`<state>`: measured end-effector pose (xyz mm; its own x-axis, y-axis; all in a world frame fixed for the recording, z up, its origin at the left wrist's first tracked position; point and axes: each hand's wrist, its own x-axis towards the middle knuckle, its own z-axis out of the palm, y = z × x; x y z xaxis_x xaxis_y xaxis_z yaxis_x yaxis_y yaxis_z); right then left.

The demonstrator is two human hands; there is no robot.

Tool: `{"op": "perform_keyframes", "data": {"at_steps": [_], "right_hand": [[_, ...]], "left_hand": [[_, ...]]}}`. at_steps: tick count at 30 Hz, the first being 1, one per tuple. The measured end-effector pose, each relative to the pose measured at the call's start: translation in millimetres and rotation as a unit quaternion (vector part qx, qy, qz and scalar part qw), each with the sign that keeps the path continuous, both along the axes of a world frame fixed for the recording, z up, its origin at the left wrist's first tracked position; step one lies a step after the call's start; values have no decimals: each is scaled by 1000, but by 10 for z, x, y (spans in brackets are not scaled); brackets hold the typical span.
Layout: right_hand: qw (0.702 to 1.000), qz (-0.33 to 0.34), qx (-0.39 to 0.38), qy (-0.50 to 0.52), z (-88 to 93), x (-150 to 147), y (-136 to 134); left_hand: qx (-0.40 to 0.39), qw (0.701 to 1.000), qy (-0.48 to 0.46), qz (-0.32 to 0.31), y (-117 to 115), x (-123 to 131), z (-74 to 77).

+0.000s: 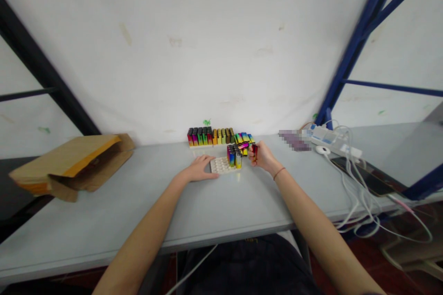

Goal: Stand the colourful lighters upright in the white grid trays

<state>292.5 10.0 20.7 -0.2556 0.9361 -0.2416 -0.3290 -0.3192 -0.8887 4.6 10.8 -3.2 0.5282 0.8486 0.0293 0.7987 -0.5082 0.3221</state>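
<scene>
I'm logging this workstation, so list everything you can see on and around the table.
table: one, grey, across the foreground
cardboard box: one, brown, table's far left
row of lighters: count unclear, multicoloured, by the wall
tray: one, white, centre
lighters in tray: a few, rainbow, tray's right end
power strip: one, white, right
cables: several, white, over right edge
phone: one, black, right
left hand: one, resting on tray's left edge
right hand: one, gripping a reddish lighter
</scene>
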Motion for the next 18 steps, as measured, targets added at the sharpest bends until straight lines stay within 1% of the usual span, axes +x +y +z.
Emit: {"op": "perform_keyframes", "data": {"at_steps": [10, 15, 18], "right_hand": [[999, 4, 45, -23, -19, -52, -11], [999, 15, 20, 24, 7, -23, -19], [999, 27, 12, 29, 24, -5, -30]], "left_hand": [[-1, 1000, -9, 2, 4, 1, -8], [-3, 1000, 8, 2, 5, 9, 2], [0, 1000, 7, 1, 10, 7, -1]]}}
